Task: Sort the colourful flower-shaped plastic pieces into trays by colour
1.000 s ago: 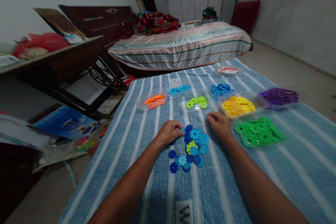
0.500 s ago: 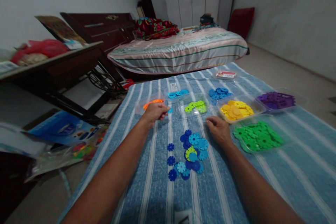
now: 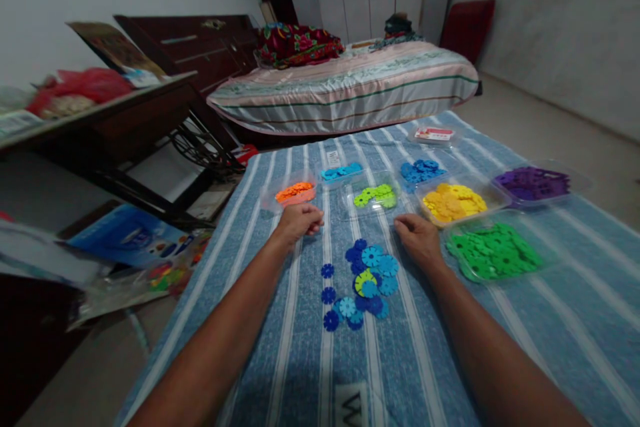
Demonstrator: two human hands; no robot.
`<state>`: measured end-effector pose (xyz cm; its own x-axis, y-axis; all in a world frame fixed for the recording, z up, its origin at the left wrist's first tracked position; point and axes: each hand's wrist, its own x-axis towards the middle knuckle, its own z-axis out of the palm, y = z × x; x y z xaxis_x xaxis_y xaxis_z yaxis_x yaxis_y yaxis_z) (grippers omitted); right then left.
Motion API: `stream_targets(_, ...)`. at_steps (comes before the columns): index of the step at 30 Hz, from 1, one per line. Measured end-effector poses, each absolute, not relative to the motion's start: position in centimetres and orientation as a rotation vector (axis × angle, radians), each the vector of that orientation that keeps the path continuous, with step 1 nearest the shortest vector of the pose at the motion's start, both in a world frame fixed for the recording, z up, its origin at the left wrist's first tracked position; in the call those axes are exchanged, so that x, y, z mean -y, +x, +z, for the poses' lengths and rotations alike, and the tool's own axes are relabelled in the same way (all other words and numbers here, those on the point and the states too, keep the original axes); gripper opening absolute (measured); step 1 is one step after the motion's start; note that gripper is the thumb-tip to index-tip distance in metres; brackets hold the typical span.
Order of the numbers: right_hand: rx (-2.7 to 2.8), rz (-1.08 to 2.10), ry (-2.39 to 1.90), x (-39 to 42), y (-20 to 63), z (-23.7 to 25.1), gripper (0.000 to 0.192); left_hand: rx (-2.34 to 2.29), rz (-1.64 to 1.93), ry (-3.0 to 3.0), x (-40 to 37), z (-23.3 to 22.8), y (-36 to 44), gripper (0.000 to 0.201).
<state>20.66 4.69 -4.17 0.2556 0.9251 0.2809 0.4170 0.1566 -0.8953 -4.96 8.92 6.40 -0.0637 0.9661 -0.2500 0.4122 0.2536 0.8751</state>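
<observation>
A loose pile of dark blue and light blue flower-shaped plastic discs (image 3: 365, 280), with one yellow-green disc among them, lies on a blue striped cloth (image 3: 575, 320). My left hand (image 3: 299, 220) hovers left of the pile, just in front of the tray of orange discs (image 3: 295, 192); its fingers are curled and no disc shows in them. My right hand (image 3: 419, 237) rests on the cloth at the pile's right edge, fingers curled under, between the pile and the tray of yellow discs (image 3: 455, 201).
More clear trays hold light blue discs (image 3: 341, 172), lime discs (image 3: 375, 196), blue discs (image 3: 421, 171), purple discs (image 3: 533, 182) and green discs (image 3: 493, 250). A small labelled box (image 3: 434, 134) sits at the cloth's far end. A mattress (image 3: 350, 87) lies beyond; a dark table (image 3: 125, 113) and packaging (image 3: 130, 240) are at the left.
My left hand took a light blue disc from the pile, carried it up toward the far trays, and has drawn back a little with no disc visible. My right hand stayed put.
</observation>
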Motion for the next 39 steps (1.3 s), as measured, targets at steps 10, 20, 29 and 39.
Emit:
stream_targets(10,1.320,0.618,-1.442,-4.6,21.0,-4.2,0.032,-1.423,0.297,1.583,1.6,5.2,-4.9,0.018)
stream_targets(20,1.337,0.618,-1.445,-4.5,21.1,-4.0,0.033,-1.492,-0.031,2.046,4.1,4.8,-3.4,0.022)
stream_targets(29,1.321,0.609,-1.453,-4.6,21.0,-3.9,0.032,-1.499,-0.050,2.068,4.6,4.8,-3.6,0.015)
stream_targets(39,1.319,0.613,-1.443,-4.5,21.0,-3.7,0.033,-1.434,-0.071,2.090,4.7,5.7,-4.0,0.012)
